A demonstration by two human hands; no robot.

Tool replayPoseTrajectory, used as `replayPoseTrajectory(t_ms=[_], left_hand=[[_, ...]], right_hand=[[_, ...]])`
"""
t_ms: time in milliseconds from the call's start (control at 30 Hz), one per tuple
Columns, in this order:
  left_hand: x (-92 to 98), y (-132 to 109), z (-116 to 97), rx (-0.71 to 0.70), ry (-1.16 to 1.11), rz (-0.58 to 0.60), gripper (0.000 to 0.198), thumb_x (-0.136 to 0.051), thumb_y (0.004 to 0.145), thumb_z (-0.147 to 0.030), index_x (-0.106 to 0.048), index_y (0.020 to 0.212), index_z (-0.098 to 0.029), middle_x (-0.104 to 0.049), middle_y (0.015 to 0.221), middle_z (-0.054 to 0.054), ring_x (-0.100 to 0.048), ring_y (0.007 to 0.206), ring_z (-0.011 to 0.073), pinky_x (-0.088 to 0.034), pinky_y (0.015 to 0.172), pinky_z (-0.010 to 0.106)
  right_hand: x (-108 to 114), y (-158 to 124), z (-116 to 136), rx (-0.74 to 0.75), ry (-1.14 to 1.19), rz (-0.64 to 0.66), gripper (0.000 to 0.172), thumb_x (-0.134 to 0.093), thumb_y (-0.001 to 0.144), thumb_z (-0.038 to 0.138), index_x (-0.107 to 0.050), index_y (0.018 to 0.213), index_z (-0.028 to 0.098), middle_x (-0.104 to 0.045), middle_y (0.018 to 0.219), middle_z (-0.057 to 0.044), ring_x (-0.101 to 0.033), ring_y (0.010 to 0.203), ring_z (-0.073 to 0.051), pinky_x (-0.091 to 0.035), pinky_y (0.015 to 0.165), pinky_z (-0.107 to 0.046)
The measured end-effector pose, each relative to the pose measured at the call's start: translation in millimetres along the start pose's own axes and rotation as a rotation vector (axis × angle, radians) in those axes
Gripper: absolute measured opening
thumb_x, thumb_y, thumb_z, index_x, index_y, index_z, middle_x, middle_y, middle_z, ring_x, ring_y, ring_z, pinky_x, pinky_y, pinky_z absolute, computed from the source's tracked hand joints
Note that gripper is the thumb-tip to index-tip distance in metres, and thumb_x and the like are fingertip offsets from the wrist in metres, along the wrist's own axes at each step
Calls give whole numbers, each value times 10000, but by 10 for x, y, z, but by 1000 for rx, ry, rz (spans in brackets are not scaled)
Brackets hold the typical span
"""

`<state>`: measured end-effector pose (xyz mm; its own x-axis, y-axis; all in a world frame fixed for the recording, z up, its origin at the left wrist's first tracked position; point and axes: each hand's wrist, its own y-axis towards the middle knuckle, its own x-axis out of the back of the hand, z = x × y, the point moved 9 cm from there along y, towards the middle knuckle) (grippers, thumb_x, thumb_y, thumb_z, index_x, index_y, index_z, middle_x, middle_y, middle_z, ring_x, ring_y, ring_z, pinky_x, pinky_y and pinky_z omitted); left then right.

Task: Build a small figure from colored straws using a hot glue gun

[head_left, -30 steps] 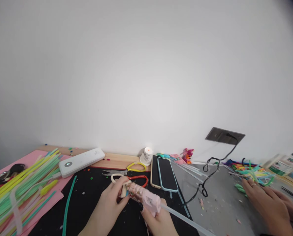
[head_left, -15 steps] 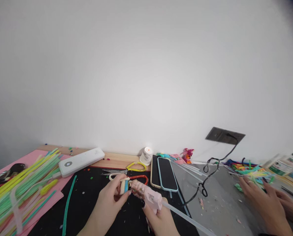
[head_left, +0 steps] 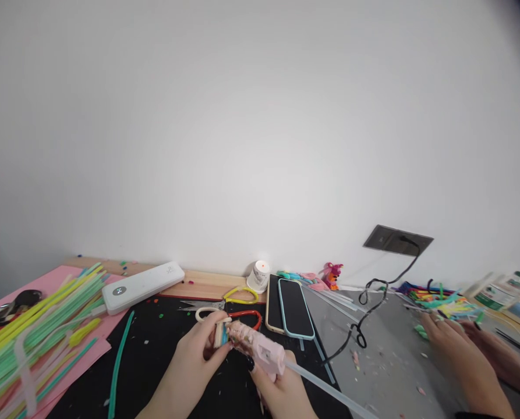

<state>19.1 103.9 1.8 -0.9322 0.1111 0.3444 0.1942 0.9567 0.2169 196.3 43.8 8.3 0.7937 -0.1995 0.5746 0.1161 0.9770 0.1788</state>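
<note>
In the head view, my left hand point(head_left: 196, 356) pinches a small bundle of cream and blue strips point(head_left: 219, 335), partly hidden by the fingers. My right hand point(head_left: 286, 391) is wrapped around a pink glue gun point(head_left: 269, 352) whose front is coated with messy residue. The gun's nozzle end is right at the strips, though whether it touches them I cannot tell. A long translucent glue stick point(head_left: 327, 389) sticks out of its back. Just behind both hands lie scissors point(head_left: 242, 295) with yellow handles and red and white loops point(head_left: 248, 316).
On the left, fuzzy pipe cleaners point(head_left: 45, 331) cover pink paper point(head_left: 89, 355), beside a white power bank point(head_left: 144, 286). Two phones point(head_left: 295, 308), a paper cup point(head_left: 258, 276) and a black cable point(head_left: 359, 329) lie behind. Another person's hands point(head_left: 460, 355) work at the right.
The glue gun has shifted slightly left, its nozzle end closer against the strips, which have tilted a little. The other person's hands have moved slightly. The view has shifted a little.
</note>
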Motion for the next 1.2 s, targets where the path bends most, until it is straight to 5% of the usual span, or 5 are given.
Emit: replayPoseTrajectory(t_ms=[300, 567, 1000, 1200], left_hand=[[30, -19, -21, -26, 131, -22, 363, -549, 792, -271, -607, 1149, -242, -671, 979, 57, -660, 862, 229, -534, 780, 342], [49, -18, -46, -23, 151, -30, 364, -537, 797, -278, -603, 1152, -229, -675, 1001, 69, -663, 860, 229, -537, 774, 339], [35, -25, -12, 20, -42, -36, 371, -552, 815, -350, -557, 1157, -208, -675, 957, 51, -635, 626, 166, -546, 615, 295], [16, -15, -10, 34, -115, -4, 364, -544, 833, -373, -540, 1164, -222, -633, 854, 5, -618, 600, 156, -539, 600, 279]], right_hand=[[-79, 28, 18, 71, -23, 87, 223, -547, 799, 306, -695, 869, 155, -604, 757, -47, -580, 625, -171, -495, 593, -241], [-18, 15, 11, 68, -15, 28, 272, -563, 808, 368, -726, 891, 166, -633, 770, -65, -619, 694, -202, -523, 644, -260], [74, 10, 63, 25, -8, -70, 403, -572, 816, 502, -756, 927, 161, -671, 803, -91, -637, 755, -235, -530, 714, -304], [72, 54, 168, 81, 4, -24, 344, -546, 833, 374, -741, 1036, 176, -716, 877, -93, -658, 788, -238, -545, 761, -305]])
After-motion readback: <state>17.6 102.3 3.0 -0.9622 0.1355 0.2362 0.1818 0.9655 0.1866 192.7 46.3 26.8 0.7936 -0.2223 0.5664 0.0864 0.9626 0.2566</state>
